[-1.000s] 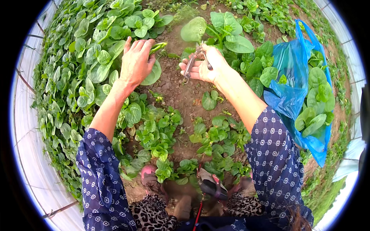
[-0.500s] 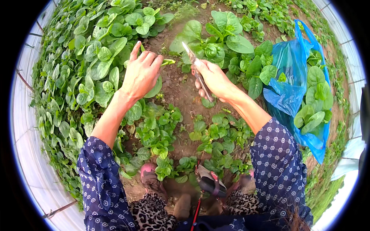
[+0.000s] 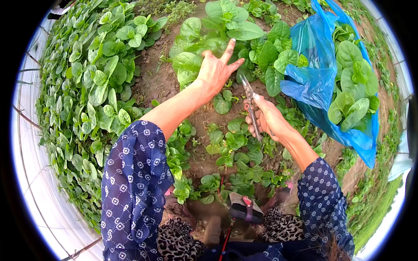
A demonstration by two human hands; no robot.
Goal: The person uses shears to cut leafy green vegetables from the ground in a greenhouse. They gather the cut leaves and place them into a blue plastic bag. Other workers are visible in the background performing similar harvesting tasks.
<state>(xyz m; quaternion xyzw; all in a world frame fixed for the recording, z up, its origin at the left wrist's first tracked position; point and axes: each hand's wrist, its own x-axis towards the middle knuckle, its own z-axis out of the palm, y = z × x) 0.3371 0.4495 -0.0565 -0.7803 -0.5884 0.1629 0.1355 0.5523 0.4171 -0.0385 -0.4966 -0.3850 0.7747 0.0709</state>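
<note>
Upper centre, my left hand (image 3: 213, 73) spreads its fingers wide beside the leafy plant (image 3: 228, 17); right of centre, my right hand (image 3: 271, 118) grips the shears (image 3: 249, 94), seemingly angled so the tips face away from me.

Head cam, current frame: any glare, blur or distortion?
Head view, rim: black border, white sheeting bowed and washed out; head view, right: sheen on the blue bag; head view, centre: leaves above the left hand look hazy, shears in the right hand fairly sharp.
</note>
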